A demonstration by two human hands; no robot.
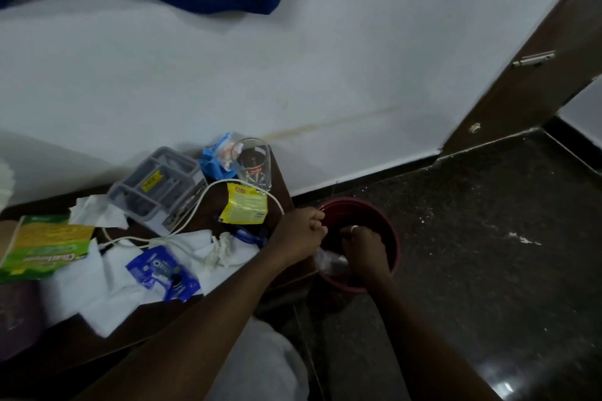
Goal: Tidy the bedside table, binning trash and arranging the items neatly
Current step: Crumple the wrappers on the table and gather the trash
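At nine o'clock on the bedside table [65, 342], a green box [42, 246] is lying flat, with crumpled white tissue [97, 212] at its one o'clock. A grey organiser tray [156, 185] is sitting further right, and a white cable [195, 212] is looping past it. A blue biscuit wrapper [163, 273] is resting on white paper [107, 296] at the tray's six o'clock. A yellow sachet [244, 207] is lying just below an upright glass [252, 163], which is standing beside a blue packet [216, 158].

A red bin [395, 247] is standing on the floor at the table's three o'clock. The left hand [301, 231] is hovering over the bin's nine o'clock rim, fingers curled tight. The right hand [363, 247] is reaching into the bin, knuckles up, fingers curled under. A crumpled clear wrapper [325, 259] is sitting between the two hands, at the right hand's eight o'clock, touching it; which fingers are pinching it cannot be told.
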